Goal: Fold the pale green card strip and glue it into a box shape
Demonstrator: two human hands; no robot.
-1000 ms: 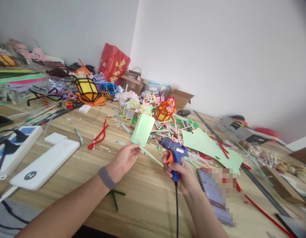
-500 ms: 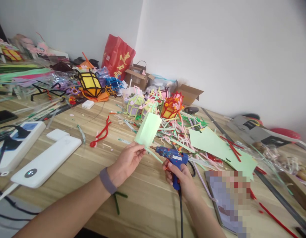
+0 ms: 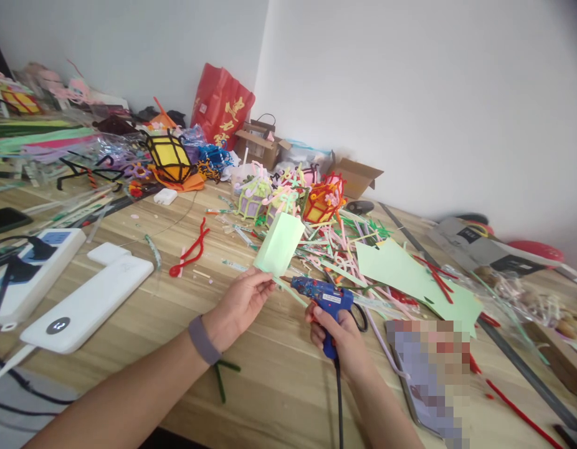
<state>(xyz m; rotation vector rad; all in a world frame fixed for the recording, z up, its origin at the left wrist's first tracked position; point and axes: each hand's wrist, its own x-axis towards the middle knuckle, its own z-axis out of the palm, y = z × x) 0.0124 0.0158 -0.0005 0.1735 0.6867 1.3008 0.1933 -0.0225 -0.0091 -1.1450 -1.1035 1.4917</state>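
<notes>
Pinched in my left hand is the lower edge of a folded pale green paper tube. A light green pipe cleaner runs along that edge and trails off to the right. My right hand is wrapped round the handle of a blue hot glue gun. Its nozzle points left, close to the pipe cleaner and the paper's bottom edge; whether it touches cannot be made out. The gun's black cord hangs down past my right wrist.
A white power bank and a power strip lie at left. Pipe cleaner lanterns and scraps stand behind my hands. At right are a green paper sheet and a phone, its screen blurred. A red bag leans on the wall.
The glue gun has shifted very slightly left, its nozzle closer to the paper's lower edge. My left hand and the paper tube stay almost still.
</notes>
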